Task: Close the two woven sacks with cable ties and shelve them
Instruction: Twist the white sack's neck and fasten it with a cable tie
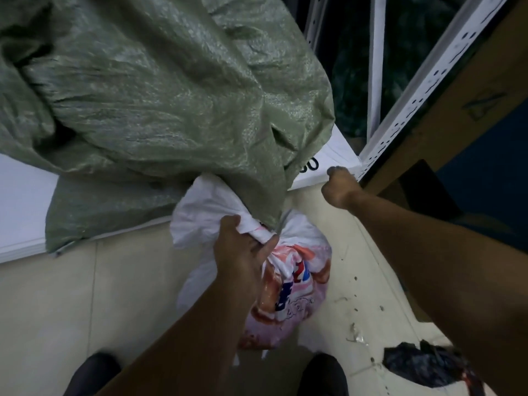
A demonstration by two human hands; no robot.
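A white woven sack (288, 287) with red, pink and blue print hangs above the floor between my feet. My left hand (243, 252) grips its gathered neck, whose white top flares out above my fingers. A large green woven sack (160, 104) lies on the white shelf (20, 201), bulging over the shelf's front edge and touching the white sack's top. My right hand (338, 188) is clenched at the shelf's front corner, next to the rack's white upright (428, 81). No cable tie is visible.
A brown cardboard box (468, 110) fills the rack bay at right. A dark crumpled bag (425, 364) and small scraps lie on the tiled floor at lower right. My two dark shoes (94, 372) stand at the bottom edge.
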